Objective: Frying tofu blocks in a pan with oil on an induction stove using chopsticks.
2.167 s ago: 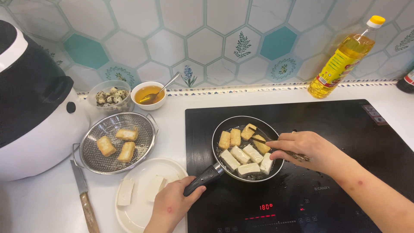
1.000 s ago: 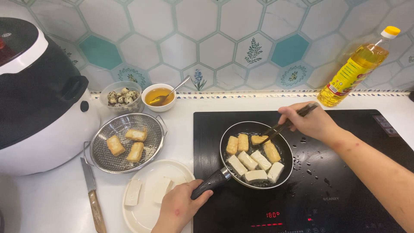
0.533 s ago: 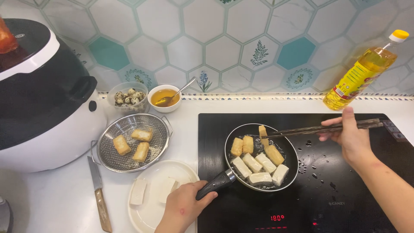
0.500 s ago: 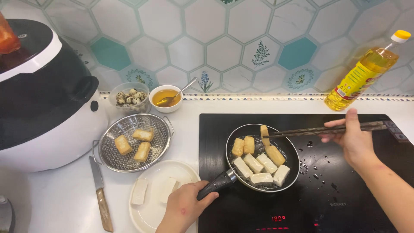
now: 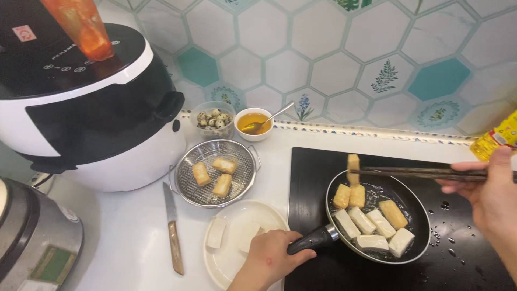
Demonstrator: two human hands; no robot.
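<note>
Pinching dark wooden chopsticks (image 5: 425, 173) in our right hand (image 5: 493, 194), we hold a golden fried tofu piece (image 5: 353, 163) above the black frying pan's (image 5: 417, 215) left rim, chopsticks lying horizontally, tips leftward. Our left hand (image 5: 269, 258) is wrapped around the black pan handle (image 5: 312, 240). The round steel mesh strainer (image 5: 215, 173) lies further left. A yellow oil bottle (image 5: 498, 139) with a red-and-yellow label stands far right.

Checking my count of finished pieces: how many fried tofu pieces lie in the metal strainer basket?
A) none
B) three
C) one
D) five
B: three golden pieces lie in the metal strainer basket, beside the knife.
</note>
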